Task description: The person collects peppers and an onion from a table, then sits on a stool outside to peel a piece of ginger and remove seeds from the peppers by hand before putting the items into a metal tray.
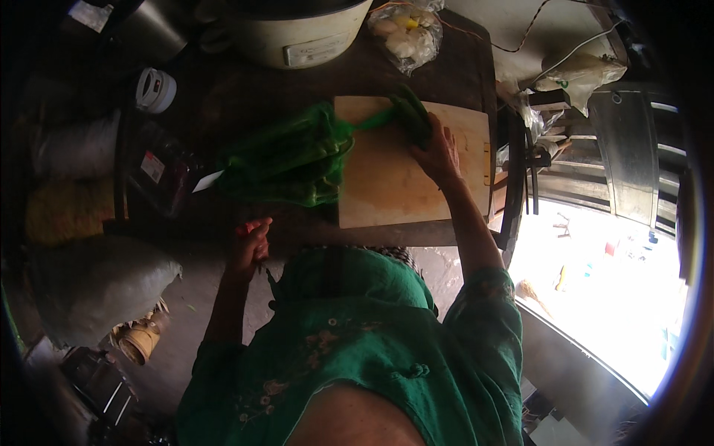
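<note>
My right hand is closed around some long dark green vegetables, possibly cucumbers, over the upper part of a pale cutting board. A green mesh bag of long green produce lies on the dark table, its right end against the board's left side. From the bag a narrow green strip runs to the vegetables by my right hand. At the table's front edge, my left hand grips a small red object, possibly a handle; the rest of it is lost in shadow.
A large pale pot and a clear bag of pale items stand at the back. Left are a white-lidded jar and a clear plastic package. A grey sack is below left; a bright doorway opens right.
</note>
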Motion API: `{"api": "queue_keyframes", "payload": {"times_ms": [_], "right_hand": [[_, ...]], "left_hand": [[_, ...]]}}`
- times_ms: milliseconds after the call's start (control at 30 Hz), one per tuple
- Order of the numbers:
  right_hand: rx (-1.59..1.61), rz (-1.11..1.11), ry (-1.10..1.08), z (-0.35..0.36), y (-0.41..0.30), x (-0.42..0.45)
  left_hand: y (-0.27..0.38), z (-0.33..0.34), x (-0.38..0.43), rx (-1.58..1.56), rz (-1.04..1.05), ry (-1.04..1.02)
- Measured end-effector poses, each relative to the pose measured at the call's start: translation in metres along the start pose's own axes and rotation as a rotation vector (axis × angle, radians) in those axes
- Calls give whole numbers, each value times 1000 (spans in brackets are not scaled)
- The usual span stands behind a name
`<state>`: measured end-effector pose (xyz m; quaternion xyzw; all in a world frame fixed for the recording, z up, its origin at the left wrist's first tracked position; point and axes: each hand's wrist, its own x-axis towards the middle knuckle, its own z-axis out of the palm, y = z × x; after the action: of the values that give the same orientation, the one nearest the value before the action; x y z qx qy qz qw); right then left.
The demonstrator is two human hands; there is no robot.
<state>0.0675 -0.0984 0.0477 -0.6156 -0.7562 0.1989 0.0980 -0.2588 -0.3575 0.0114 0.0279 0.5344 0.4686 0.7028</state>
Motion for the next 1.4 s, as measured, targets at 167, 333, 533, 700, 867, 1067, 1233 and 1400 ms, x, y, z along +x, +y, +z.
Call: {"api": "queue_keyframes", "payload": {"times_ms": [167,333,533,700,867,1067,1233,1400], "right_hand": [[-33,-9,177,-6,-17,-4],[-355,-29,179,4,5,-7],[35,-311,176,-9,-43,-23],[248,-630,-239,23,-104,-63],[124,-564,-368,68,-127,-67],[145,-667,-403,60,-140,-70],[-102,-867,-9,52,-137,-45],[-162,-799,85,46,-135,-24]], "left_hand": [[-3,-8,-7,-21,27,20],[15,19,-3,11,-14,-2],[19,15,-2,34,58,16],[20,16,1,17,-7,-14],[10,7,6,51,73,-32],[9,0,2,-4,35,-7],[5,-2,2,-5,28,22],[16,7,-1,-30,23,-4]]}}
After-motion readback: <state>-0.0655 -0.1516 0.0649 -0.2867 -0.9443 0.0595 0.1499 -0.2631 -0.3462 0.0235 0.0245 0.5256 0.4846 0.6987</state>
